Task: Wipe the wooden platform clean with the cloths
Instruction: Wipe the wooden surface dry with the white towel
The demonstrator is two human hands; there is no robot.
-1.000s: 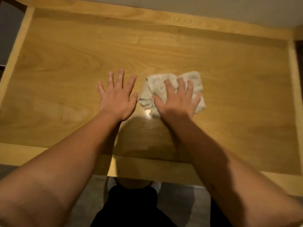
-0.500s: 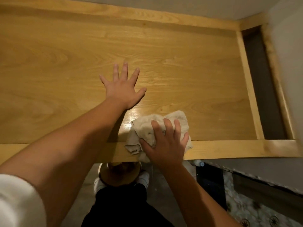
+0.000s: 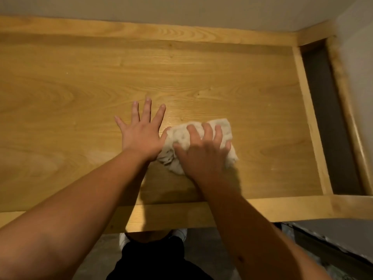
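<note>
Since half a second ago my right hand [image 3: 203, 152] has pushed the cloth [image 3: 220, 128] from the near rail toward 12 o'clock. It presses, fingers curled into the cloth; my left hand [image 3: 141, 136] lies open and flat at its 9 o'clock, thumb touching. Risk: the bunched cloth skips patches of the wooden platform [image 3: 80, 93].

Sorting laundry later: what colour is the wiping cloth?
Off-white, slightly grubby; the cloth shows in the head view.

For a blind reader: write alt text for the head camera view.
A right hand presses a crumpled pale cloth onto a wooden platform, while the left hand lies flat with fingers spread beside it. Both forearms are bare.
</note>
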